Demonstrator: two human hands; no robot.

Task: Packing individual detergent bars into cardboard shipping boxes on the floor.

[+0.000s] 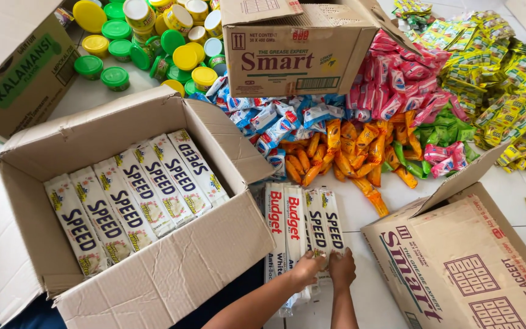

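Both hands sit at the near ends of the long bar packs (304, 228) lying side by side on the white tiled floor (372, 292), just right of the big open carton (153, 286); left hand (307, 268) has its fingers curled onto the near end of the middle packs, right hand (343, 268) touches the near end of the right-most packs, fingers bent down on the wrap; whether either hand truly grips or only presses, can't tell from this angle. Packs run straight away from the fingers twd the heap of orange sachets (342, 152); blue-white sachets (275, 119) lie beyond and to the left of the fingers, pink sachets (397, 79) and green-yellow sachets (494, 67) further out to the right. Handling, as a guess: each pack looks like a stiff bar in thin glossy film, so fairly firm along its length, moderate wt, wrap prob slippery; lifted by one end alone a pack may tip or slide out; better hold approx mid-length, thumb under, fingers over, or pinch several together from both sides. Same sort of packs already lie in a slanted row inside the open carton, left of the fingers; a second carton (458, 262) lies on its side right of them; a third carton (293, 52) stands beyond the sachets.
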